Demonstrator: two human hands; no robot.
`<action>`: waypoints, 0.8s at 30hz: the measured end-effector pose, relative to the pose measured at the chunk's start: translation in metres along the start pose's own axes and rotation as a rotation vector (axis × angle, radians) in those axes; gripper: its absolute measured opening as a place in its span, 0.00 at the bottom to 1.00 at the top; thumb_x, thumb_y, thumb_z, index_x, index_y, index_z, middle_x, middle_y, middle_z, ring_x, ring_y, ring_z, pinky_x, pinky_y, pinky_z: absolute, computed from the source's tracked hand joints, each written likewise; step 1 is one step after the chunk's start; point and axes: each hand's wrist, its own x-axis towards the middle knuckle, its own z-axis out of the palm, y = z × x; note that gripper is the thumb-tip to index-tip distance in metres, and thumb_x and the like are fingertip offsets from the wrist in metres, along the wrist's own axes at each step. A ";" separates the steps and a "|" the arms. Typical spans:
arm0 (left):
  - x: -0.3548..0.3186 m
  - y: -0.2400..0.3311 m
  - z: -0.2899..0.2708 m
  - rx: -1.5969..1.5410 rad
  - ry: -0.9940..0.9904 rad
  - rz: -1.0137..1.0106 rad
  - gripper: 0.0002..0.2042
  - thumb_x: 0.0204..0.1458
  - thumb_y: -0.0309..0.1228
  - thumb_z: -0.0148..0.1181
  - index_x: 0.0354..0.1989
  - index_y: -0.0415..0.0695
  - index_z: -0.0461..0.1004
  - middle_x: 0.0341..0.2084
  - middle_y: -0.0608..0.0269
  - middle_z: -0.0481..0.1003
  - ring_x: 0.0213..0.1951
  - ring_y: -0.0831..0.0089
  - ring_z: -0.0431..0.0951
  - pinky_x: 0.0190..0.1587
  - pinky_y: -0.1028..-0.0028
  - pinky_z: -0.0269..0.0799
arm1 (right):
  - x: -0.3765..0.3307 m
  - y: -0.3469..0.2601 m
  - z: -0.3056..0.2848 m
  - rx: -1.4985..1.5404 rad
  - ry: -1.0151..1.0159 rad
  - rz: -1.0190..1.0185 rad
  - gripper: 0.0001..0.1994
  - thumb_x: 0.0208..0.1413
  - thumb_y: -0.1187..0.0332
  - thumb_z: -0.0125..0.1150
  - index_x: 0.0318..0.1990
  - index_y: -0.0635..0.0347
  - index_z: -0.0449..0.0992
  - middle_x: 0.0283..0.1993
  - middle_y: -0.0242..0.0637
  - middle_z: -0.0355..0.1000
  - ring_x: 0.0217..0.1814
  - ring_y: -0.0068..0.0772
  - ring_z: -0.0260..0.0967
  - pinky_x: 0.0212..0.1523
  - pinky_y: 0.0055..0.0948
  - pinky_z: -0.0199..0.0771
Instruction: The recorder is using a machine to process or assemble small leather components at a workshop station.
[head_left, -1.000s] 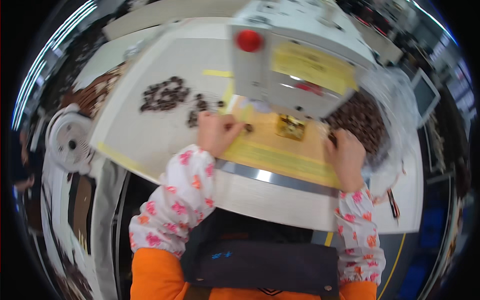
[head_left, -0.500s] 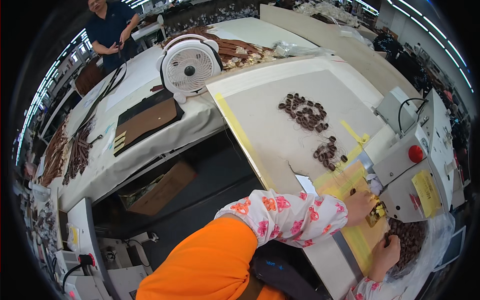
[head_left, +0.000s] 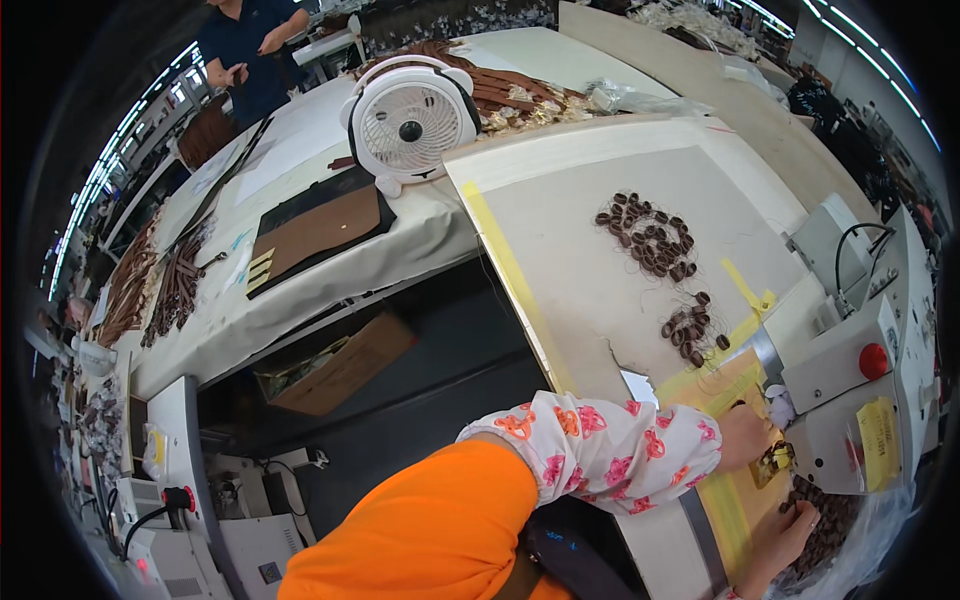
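My left hand [head_left: 748,438] is at the sewing machine's work area, its fingers closed beside a brass-coloured clamp [head_left: 776,460]. What lies in those fingers is hidden. A small dark piece shows by its knuckles. My right hand [head_left: 788,540] pinches what looks like a small brown loop [head_left: 784,507] at the edge of a clear plastic bag [head_left: 880,545]. Inside the bag is a heap of brown loops [head_left: 832,525]. More brown loops with loose threads [head_left: 650,235] lie on the grey tabletop, with a smaller cluster [head_left: 690,330] nearer to me.
The pale machine head [head_left: 840,350] with a red button [head_left: 873,361] stands close at the right. A white fan [head_left: 412,125] sits beyond the board, beside a brown panel [head_left: 320,230] on the left table. A person [head_left: 250,50] stands at the far left.
The view has shifted, so the scene sits further right and lower. My right hand has drawn slightly toward the near edge of the heap. My left hand stays by the clamp.
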 end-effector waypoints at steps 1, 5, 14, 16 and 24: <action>0.000 -0.003 0.005 -0.026 0.036 0.021 0.05 0.40 0.25 0.54 0.27 0.41 0.68 0.18 0.57 0.71 0.25 0.59 0.74 0.26 0.65 0.68 | 0.001 -0.003 0.003 0.110 -0.058 -0.016 0.05 0.51 0.79 0.49 0.35 0.64 0.63 0.35 0.42 0.63 0.29 0.43 0.65 0.30 0.34 0.66; -0.006 0.004 -0.008 -0.170 0.161 0.022 0.08 0.35 0.23 0.55 0.27 0.39 0.68 0.24 0.54 0.71 0.36 0.58 0.72 0.34 0.65 0.68 | 0.008 -0.028 0.004 0.435 -0.350 -0.009 0.05 0.51 0.79 0.50 0.35 0.66 0.62 0.33 0.41 0.62 0.30 0.32 0.62 0.32 0.27 0.65; -0.004 -0.003 -0.008 -0.253 0.058 0.097 0.11 0.36 0.23 0.55 0.31 0.36 0.66 0.27 0.50 0.71 0.34 0.55 0.73 0.36 0.65 0.69 | -0.001 -0.054 0.023 0.644 -0.295 0.048 0.06 0.46 0.81 0.49 0.35 0.67 0.65 0.27 0.37 0.63 0.25 0.27 0.60 0.27 0.23 0.62; -0.004 0.001 -0.022 -0.247 -0.105 0.055 0.11 0.36 0.24 0.55 0.31 0.37 0.66 0.27 0.50 0.71 0.34 0.55 0.74 0.36 0.64 0.69 | -0.002 -0.057 0.020 0.750 -0.291 0.179 0.07 0.45 0.81 0.48 0.34 0.68 0.66 0.27 0.34 0.62 0.26 0.21 0.57 0.27 0.20 0.60; -0.006 0.002 -0.021 -0.279 0.006 0.037 0.07 0.34 0.23 0.54 0.24 0.37 0.64 0.20 0.50 0.70 0.30 0.53 0.73 0.31 0.62 0.68 | -0.003 -0.043 0.027 0.703 -0.376 0.143 0.07 0.47 0.81 0.47 0.36 0.68 0.66 0.29 0.32 0.61 0.28 0.18 0.56 0.29 0.18 0.59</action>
